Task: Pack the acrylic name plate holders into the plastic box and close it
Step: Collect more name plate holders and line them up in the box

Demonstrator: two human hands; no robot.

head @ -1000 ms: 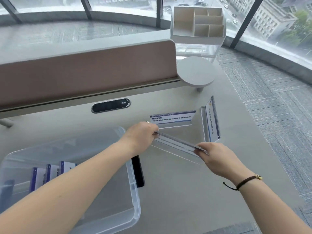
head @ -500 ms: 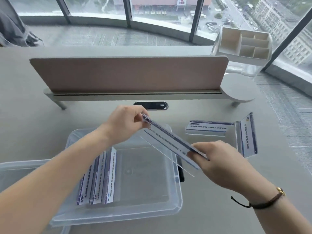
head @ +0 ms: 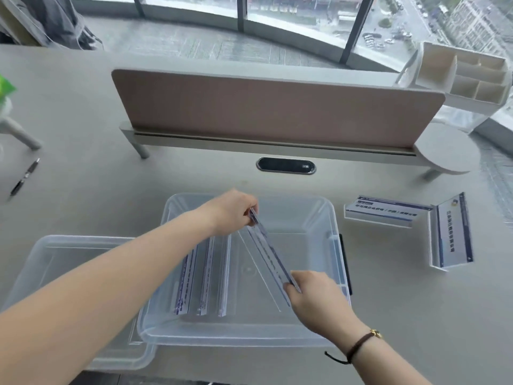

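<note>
A clear plastic box (head: 330, 218) stands open on the desk in front of me. Three acrylic name plate holders (head: 205, 276) stand on edge in a row in its left half. Both hands hold a fourth holder (head: 270, 257) over the box's middle, slanted from upper left to lower right. My left hand (head: 233, 212) pinches its far end and my right hand (head: 311, 293) grips its near end. Two more holders lie on the desk right of the box, one flat-fronted (head: 385, 211) and one turned sideways (head: 451, 234). The clear lid (head: 55, 251) lies left of the box, partly under it.
A brown desk divider (head: 272, 107) on a grey rail runs across behind the box, with a black cable port (head: 286, 165) below it. A white organiser (head: 466, 76) stands at the far right, a pen (head: 25, 176) lies at the far left.
Both hands carried the holder from the desk on the right, leftwards, to over the box and lowered it into the box. The view swung left.
</note>
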